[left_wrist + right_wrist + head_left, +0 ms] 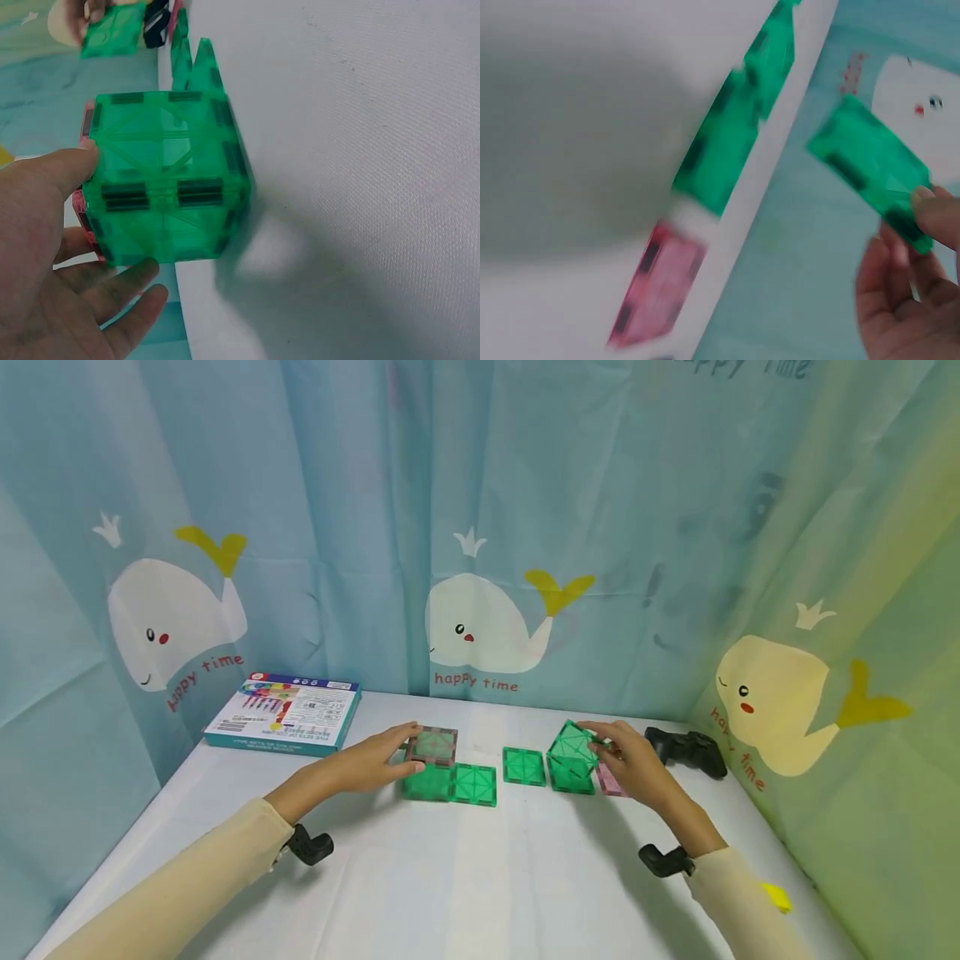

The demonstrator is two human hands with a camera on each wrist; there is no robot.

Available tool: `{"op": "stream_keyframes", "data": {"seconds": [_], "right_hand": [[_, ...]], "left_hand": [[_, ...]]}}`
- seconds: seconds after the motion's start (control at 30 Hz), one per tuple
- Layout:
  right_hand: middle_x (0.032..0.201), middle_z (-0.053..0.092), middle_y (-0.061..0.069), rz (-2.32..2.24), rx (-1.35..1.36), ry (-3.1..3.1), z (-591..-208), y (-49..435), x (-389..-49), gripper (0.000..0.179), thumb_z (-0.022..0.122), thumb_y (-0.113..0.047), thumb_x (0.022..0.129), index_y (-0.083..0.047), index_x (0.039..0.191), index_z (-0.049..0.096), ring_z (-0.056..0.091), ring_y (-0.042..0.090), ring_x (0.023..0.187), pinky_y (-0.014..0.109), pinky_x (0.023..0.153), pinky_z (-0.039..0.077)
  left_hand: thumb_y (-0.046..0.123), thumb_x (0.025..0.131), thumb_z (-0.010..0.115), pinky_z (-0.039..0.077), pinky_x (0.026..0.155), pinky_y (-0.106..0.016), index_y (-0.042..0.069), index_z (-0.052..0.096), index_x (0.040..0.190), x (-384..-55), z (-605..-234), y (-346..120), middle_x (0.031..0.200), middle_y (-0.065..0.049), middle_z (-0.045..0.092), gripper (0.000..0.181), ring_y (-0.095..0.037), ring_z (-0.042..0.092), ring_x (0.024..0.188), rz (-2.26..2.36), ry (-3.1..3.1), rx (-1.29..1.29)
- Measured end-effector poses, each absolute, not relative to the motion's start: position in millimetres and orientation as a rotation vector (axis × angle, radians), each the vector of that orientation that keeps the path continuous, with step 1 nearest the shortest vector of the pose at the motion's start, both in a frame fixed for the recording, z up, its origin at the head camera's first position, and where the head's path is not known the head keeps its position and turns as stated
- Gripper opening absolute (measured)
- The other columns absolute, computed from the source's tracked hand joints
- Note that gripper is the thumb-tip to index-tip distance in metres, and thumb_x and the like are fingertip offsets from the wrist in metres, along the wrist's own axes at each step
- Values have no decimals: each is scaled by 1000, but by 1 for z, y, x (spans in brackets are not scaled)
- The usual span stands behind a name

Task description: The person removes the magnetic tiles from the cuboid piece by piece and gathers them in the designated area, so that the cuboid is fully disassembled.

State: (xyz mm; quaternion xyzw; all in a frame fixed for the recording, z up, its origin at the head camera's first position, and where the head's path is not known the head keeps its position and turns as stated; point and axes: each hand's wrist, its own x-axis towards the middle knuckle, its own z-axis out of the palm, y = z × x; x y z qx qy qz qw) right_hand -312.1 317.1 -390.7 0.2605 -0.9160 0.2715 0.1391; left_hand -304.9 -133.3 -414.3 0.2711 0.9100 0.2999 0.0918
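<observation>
A box shape of translucent green magnetic tiles (165,157) stands on the table, with a pink-edged magnetic tile (435,745) on top. My left hand (378,762) holds it at its left side, the thumb near one edge and the fingers at another. Beside it lies a green square tile (474,786). On the right, my right hand (632,762) pinches one green square tile (874,161) by its edge, tilted above the table. Below it lie two more green tiles (523,767) and a pink tile (660,285), partly hidden by the hand in the head view.
A flat printed toy box (285,714) lies at the back left of the white table (450,877). Behind the right hand rests a black game controller (688,752). A small yellow object (777,897) sits near the right edge. Whale-print curtains (360,527) surround the table.
</observation>
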Motion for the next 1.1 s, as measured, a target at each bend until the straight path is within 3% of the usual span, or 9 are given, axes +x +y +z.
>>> {"op": "stream_keyframes", "data": {"seconds": [0.13, 0.3, 0.47, 0.6, 0.7, 0.93, 1.1], "right_hand": [[106, 63, 11, 792, 746, -2767, -389, 351, -295, 41, 64, 2, 103, -7, 142, 66, 61, 18, 85, 27, 69, 55], [126, 67, 18, 840, 764, -2896, -390, 385, -278, 36, 60, 0, 106, -4, 141, 66, 65, 26, 102, 26, 75, 56], [139, 63, 25, 956, 815, -3021, -398, 409, -272, 31, 56, -4, 109, 0, 138, 65, 61, 17, 106, 25, 82, 55], [132, 63, 28, 1042, 896, -3050, -407, 419, -275, 28, 54, -1, 108, 7, 133, 64, 59, 9, 104, 23, 82, 53], [125, 66, 25, 1014, 886, -3066, -416, 420, -279, 27, 55, 1, 106, 7, 131, 65, 59, 13, 104, 25, 84, 54], [117, 70, 14, 770, 682, -3161, -430, 408, -279, 26, 62, 2, 102, -5, 123, 74, 63, 33, 110, 60, 97, 54], [106, 65, 7, 690, 561, -3184, -432, 398, -278, 24, 66, 4, 99, -7, 118, 74, 62, 28, 102, 56, 92, 55]], "left_hand": [[45, 110, 56, 24, 128, -61, 2, 26, 166, -305, -414, -133, 174, -22, 20, 77, -42, 22, 160, 899, 2699, 818], [43, 110, 56, 23, 128, -61, -1, 25, 166, -306, -415, -133, 173, -24, 21, 77, -42, 21, 160, 905, 2700, 829], [43, 110, 56, 23, 129, -60, -1, 25, 166, -306, -416, -133, 173, -24, 22, 78, -41, 21, 161, 906, 2701, 834], [43, 110, 56, 23, 129, -60, -1, 24, 166, -306, -415, -133, 173, -23, 21, 78, -41, 21, 161, 904, 2701, 828], [43, 110, 56, 23, 129, -59, 0, 24, 166, -306, -416, -133, 174, -23, 21, 77, -41, 21, 161, 897, 2701, 820], [46, 110, 56, 23, 129, -58, 2, 23, 167, -307, -417, -132, 175, -19, 20, 79, -38, 20, 162, 901, 2695, 820], [46, 109, 56, 23, 129, -58, 3, 23, 167, -306, -415, -132, 175, -19, 20, 80, -37, 21, 161, 900, 2699, 801]]}}
